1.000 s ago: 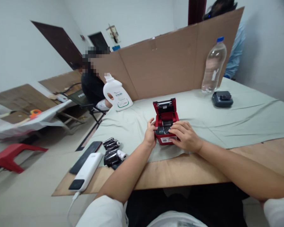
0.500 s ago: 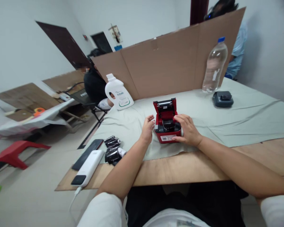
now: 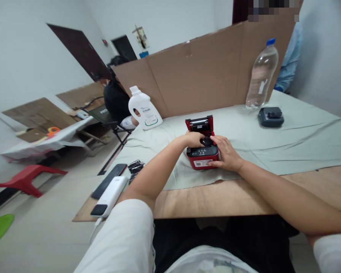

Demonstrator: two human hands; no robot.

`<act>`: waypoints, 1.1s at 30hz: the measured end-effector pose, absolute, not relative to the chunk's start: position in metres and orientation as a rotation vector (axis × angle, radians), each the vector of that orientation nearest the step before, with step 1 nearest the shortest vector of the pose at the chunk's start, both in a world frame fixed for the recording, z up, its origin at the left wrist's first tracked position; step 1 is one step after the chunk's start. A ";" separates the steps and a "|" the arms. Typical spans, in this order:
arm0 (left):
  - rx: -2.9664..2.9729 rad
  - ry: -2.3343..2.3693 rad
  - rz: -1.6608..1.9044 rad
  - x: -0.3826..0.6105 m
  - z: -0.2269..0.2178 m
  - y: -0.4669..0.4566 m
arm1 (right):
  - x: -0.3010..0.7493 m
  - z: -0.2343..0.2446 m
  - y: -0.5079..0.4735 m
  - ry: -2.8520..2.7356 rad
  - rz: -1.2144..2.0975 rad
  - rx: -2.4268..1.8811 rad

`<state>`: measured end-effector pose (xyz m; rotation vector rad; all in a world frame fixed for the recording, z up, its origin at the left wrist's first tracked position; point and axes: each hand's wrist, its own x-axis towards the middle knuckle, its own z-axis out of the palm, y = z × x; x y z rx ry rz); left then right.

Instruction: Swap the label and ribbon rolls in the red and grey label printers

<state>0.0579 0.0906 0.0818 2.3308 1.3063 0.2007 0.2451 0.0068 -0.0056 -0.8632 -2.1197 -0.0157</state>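
A small red label printer [image 3: 202,156] stands on the grey-green cloth [image 3: 272,144] with its lid [image 3: 199,123] tipped up at the back. My left hand [image 3: 193,139] reaches over its top, fingers curled down onto a black roll [image 3: 207,141] sitting in the open compartment. My right hand [image 3: 226,154] wraps the printer's right side, thumb near the front label and fingertips up beside the roll.
Left of my arm lie a black phone [image 3: 109,181], a white power bank [image 3: 110,196] and black-wrapped rolls [image 3: 136,167]. A white detergent bottle [image 3: 143,110], a clear water bottle [image 3: 262,76] and a dark grey device [image 3: 271,116] stand before a cardboard screen [image 3: 204,72]. People sit beyond it.
My left hand has moved from the printer's left side up over its top onto the black roll. My right hand stays on the printer's right side. The view shifted slightly.
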 end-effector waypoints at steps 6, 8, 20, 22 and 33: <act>2.364 1.371 0.179 0.066 0.075 0.094 | 0.246 -0.003 0.005 -2.142 -0.001 -0.876; 2.394 1.390 0.153 0.067 0.078 0.089 | 0.246 -0.002 0.005 -2.142 0.015 -0.886; 1.891 1.386 0.658 -0.061 0.135 0.052 | 0.247 -0.004 0.006 -2.134 0.003 -0.858; 1.860 1.618 0.553 -0.102 0.129 0.060 | 0.247 -0.003 0.005 -2.133 0.012 -0.868; 1.769 2.067 0.181 -0.207 0.071 0.056 | 0.246 -0.001 0.005 -2.138 0.020 -0.876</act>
